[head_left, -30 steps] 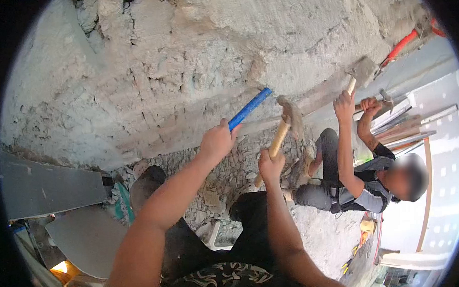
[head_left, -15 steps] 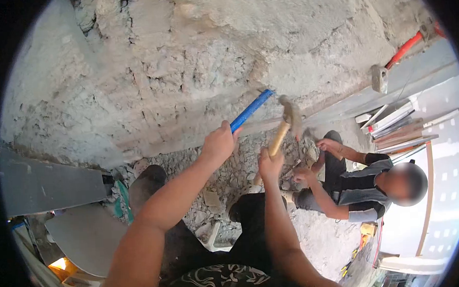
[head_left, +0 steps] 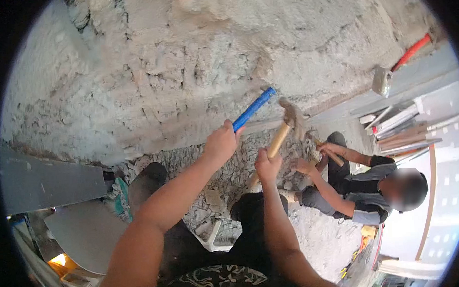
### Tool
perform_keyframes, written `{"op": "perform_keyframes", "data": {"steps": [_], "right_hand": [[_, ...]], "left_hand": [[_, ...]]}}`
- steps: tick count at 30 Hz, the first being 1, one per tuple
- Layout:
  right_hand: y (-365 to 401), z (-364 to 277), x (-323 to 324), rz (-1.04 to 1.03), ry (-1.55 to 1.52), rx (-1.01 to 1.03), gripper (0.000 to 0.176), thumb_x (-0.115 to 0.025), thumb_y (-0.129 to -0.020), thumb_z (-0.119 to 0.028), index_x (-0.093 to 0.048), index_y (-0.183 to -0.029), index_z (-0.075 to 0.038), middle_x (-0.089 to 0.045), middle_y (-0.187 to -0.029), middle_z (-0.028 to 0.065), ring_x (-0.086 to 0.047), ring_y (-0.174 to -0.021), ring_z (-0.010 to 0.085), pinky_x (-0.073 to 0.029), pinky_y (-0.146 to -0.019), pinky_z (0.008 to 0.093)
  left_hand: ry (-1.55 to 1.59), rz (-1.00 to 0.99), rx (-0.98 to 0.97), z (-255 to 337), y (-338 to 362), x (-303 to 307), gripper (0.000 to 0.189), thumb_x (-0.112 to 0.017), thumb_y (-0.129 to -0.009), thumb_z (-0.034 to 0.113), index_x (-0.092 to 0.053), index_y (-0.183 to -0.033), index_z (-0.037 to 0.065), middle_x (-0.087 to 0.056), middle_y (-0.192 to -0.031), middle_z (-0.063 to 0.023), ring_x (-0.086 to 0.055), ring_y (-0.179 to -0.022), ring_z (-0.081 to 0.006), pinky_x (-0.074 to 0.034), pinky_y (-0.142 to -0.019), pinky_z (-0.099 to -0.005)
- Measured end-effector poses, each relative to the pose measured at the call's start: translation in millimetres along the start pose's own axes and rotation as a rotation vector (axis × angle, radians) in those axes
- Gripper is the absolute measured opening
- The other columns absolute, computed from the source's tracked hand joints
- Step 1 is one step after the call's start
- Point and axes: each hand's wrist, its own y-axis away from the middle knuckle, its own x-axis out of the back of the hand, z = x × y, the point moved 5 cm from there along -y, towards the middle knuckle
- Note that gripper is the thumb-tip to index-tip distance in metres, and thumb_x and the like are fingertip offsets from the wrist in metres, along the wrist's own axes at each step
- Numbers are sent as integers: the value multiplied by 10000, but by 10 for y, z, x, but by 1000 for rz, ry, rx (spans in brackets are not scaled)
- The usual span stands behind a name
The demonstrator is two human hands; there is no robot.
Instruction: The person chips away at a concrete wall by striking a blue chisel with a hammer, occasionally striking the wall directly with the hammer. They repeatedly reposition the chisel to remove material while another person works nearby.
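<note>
Right hand (head_left: 268, 165) clenches a hammer (head_left: 282, 130) by its round wooden handle, dusty steel head above. Left hand (head_left: 222, 141), just beside, grips a blue chisel (head_left: 253, 108) slanting to the rough, cracked wall (head_left: 186, 54). Crumbly rubble (head_left: 230, 176) lies beneath both.

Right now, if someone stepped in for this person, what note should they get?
Left hand shut on the blue-handled tool, its far end at the rough wall.
Right hand shut on the wooden-handled hammer, head raised beside that tool.
Done: rubble lies at the wall's foot.
Left: the wall looks cracked but standing.
Mind the co-worker crouched at the right, hands near the rubble.
</note>
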Motion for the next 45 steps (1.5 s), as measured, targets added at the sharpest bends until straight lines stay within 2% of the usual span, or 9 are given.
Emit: {"op": "perform_keyframes", "data": {"steps": [10, 17, 26, 28, 33, 38, 41, 43, 45], "right_hand": [[230, -1058, 251, 368, -297, 834, 63, -613, -900, -86, -588, -858, -47, -619, -727, 77, -583, -621, 186, -474, -581, 319], [340, -530, 295, 61, 47, 99, 157, -619, -928, -143, -573, -843, -19, -583, -747, 90, -550, -572, 167, -460, -524, 293], [148, -829, 184, 382, -269, 958, 181, -650, -899, -162, -590, -805, -20, -603, -698, 72, -583, -659, 142, -458, -581, 271], [-98, -115, -6, 101, 192, 57, 198, -638, -902, -152, -589, -773, -9, -604, -700, 63, -577, -637, 132, -460, -576, 275], [243, -1010, 395, 156, -170, 152, 152, -667, -898, -137, -580, -836, -29, -564, -656, 39, -541, -531, 122, -453, -486, 277], [404, -1678, 403, 263, -707, 825, 133, -570, -915, -67, -594, -787, -38, -559, -688, 56, -501, -573, 125, -409, -526, 278], [147, -821, 238, 371, 12, 1011, 116, -593, -893, -75, -591, -782, -42, -566, -684, 61, -515, -572, 126, -422, -527, 281], [-10, -311, 74, 25, 90, 73, 39, -569, -862, -60, -576, -832, -36, -586, -732, 79, -525, -543, 142, -439, -485, 279], [28, -551, 209, 55, -56, 113, 80, -582, -871, -67, -584, -795, -42, -576, -701, 74, -518, -533, 136, -436, -488, 282]], "left_hand": [[4, -47, 58, 30, 57, -15, 537, -511, -1015, 457, -521, -980, -79, -637, -625, -228, -671, -616, -442, -537, -534, -502], [-21, -44, 48, -33, 116, -103, 527, -514, -1014, 444, -525, -982, -82, -642, -636, -241, -674, -624, -439, -537, -539, -506], [54, -34, 56, -9, 27, -43, 506, -532, -1011, 429, -535, -959, -74, -635, -613, -227, -670, -607, -432, -532, -551, -513], [81, -37, 48, -37, 9, -83, 508, -532, -1010, 433, -533, -964, -72, -636, -612, -220, -669, -601, -429, -529, -548, -517], [58, -61, 53, -36, 44, -112, 516, -527, -1012, 435, -529, -992, -81, -643, -630, -218, -671, -612, -428, -530, -553, -517], [49, -2, 18, -17, 27, -117, 530, -518, -1014, 445, -529, -998, -84, -643, -634, -223, -670, -611, -429, -531, -551, -515], [57, -108, 96, -10, 6, -102, 514, -494, -1023, 420, -517, -1037, -93, -661, -679, -232, -679, -646, -436, -553, -593, -520], [70, -123, 88, 0, 2, -97, 505, -503, -1021, 413, -518, -1039, -91, -660, -676, -235, -678, -634, -433, -551, -589, -521], [73, -93, 80, -9, -89, -63, 499, -507, -1019, 408, -519, -1038, -90, -659, -676, -237, -676, -625, -434, -550, -585, -523]]}}
